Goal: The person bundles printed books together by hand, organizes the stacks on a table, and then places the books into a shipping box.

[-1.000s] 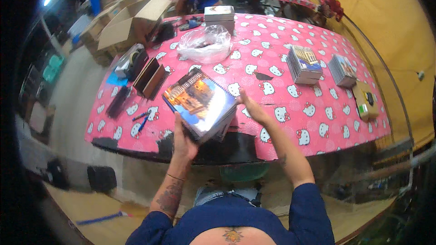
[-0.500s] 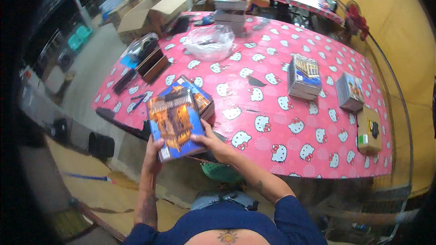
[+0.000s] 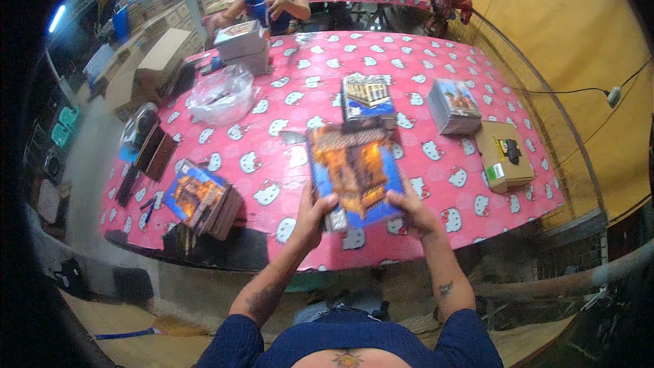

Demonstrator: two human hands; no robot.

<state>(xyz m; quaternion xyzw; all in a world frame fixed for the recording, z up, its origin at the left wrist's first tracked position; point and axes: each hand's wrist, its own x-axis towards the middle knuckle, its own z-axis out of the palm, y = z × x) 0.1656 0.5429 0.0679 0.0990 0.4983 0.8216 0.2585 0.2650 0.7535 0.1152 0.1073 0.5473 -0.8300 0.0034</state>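
Between both hands I hold a stack of blue-and-orange books (image 3: 357, 174) with a picture of a lit building on top. My left hand (image 3: 315, 215) grips its near left corner, and my right hand (image 3: 411, 210) clasps its right side. The held books are above the table, just in front of a stack of books (image 3: 369, 102) with a pale columned building on the cover. At the table's near left lies another pile of blue-and-orange books (image 3: 201, 197). Farther right stands a stack of books (image 3: 454, 105) with a domed building on the cover.
The pink patterned table (image 3: 279, 187) also bears a brown cardboard box (image 3: 504, 157) with a small black-and-yellow item, a clear plastic bag (image 3: 225, 95) and a brown holder (image 3: 153, 153). A co-worker (image 3: 276, 0) stands at the far side by a tall book stack (image 3: 242, 48). A red fan (image 3: 446, 0) stands behind.
Both hands have carried the held books rightward, away from the near-left pile and toward the middle stack. My view has turned right. The co-worker's hands have come off the far stack.
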